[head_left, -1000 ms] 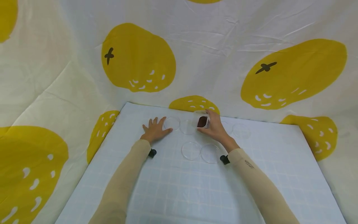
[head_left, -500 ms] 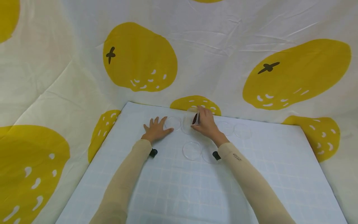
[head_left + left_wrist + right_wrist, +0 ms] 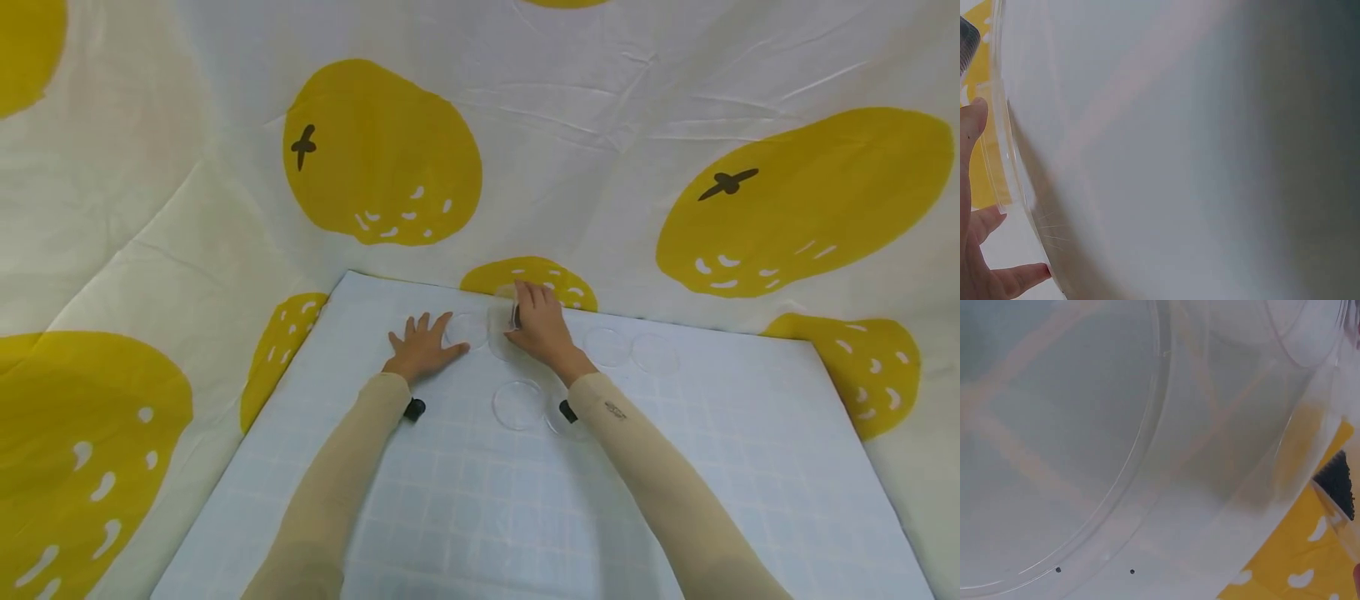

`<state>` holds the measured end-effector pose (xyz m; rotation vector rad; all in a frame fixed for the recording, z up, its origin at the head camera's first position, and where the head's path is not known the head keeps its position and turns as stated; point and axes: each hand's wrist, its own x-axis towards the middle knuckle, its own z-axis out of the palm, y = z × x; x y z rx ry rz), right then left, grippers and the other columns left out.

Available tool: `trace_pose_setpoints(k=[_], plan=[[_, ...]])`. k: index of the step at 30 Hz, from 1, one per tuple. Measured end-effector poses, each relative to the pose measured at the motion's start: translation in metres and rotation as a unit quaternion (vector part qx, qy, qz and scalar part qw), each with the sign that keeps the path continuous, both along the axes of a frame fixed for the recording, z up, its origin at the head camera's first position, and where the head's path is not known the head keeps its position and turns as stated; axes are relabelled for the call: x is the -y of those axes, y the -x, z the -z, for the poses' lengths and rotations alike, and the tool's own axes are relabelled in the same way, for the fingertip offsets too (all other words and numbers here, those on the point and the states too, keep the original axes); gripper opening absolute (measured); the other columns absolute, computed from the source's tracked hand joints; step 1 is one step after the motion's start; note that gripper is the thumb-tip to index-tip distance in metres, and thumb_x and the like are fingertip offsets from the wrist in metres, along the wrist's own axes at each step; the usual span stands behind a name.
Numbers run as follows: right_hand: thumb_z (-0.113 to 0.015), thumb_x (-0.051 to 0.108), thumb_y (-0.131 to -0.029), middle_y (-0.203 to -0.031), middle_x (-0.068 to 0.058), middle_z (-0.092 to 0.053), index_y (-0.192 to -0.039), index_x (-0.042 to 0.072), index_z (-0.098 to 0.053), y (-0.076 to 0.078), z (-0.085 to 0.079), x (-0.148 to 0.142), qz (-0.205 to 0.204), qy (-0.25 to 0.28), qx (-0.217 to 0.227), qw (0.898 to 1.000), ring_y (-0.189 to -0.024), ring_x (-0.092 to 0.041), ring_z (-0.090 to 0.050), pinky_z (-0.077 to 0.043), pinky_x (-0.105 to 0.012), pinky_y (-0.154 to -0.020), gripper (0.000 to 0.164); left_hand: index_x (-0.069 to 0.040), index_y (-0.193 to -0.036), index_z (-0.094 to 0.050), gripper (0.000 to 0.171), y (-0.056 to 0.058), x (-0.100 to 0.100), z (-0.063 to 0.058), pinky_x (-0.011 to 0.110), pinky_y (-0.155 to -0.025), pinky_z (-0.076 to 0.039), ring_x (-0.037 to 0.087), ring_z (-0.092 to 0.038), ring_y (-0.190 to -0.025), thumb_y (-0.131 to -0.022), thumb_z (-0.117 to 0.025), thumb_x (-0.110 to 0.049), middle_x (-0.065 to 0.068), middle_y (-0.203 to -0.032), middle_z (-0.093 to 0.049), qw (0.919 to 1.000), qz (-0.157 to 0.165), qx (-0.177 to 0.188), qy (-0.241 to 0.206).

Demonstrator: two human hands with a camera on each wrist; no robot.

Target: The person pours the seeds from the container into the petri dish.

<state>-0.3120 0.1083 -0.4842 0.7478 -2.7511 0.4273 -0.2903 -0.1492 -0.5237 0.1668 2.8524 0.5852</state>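
Observation:
My right hand (image 3: 542, 327) grips a small clear container with a dark fill (image 3: 515, 317), tilted over a clear round dish (image 3: 498, 343) at the back of the table. Dark grains (image 3: 1338, 482) show in the container at the right edge of the right wrist view. To the left, my left hand (image 3: 422, 348) lies with fingers spread beside another clear dish (image 3: 467, 332). In the left wrist view its thumb (image 3: 977, 119) and a finger are at the wall of that dish (image 3: 999, 169). The right hand covers much of the container.
Two more clear dishes stand to the right, one (image 3: 606, 347) beside the other (image 3: 655, 354). Nearer the front are a dish (image 3: 517, 405) and another partly under the right wrist. Two dark specks (image 3: 1132, 572) lie on the table. A patterned curtain (image 3: 555, 192) rises behind the table edge.
My right hand has moved left with the container and turned it, so less of the dark fill shows in the head view. The left hand stays beside its dish.

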Motion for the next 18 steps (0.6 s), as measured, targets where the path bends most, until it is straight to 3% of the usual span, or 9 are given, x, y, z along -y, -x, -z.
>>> trace_pose_setpoints(k=[7,18], plan=[[-0.087,0.026,-0.08,-0.145,-0.022,-0.04,-0.155,0.001,-0.025,0.002,0.001,0.007,0.003,-0.009,0.021,1.0,-0.134,-0.039,-0.035,-0.029,-0.053,-0.112,0.1,-0.027,-0.16,-0.024,0.089,0.002,-0.001,0.002,0.08,-0.103,-0.004,0.054,-0.008,-0.145,-0.089,-0.049,-0.076,0.024,-0.161,-0.02,1.0,-0.003,0.002,0.006],[-0.086,0.021,-0.081,-0.146,-0.022,-0.037,-0.152,0.001,-0.028,0.001,0.002,0.016,-0.017,-0.017,0.002,1.0,-0.135,-0.042,-0.032,-0.029,-0.055,-0.111,0.093,-0.027,-0.16,-0.024,0.091,0.0,-0.001,0.002,0.08,-0.103,-0.003,0.054,-0.007,-0.145,-0.088,-0.049,-0.077,0.023,-0.161,-0.02,0.9999,-0.009,0.001,0.004]])
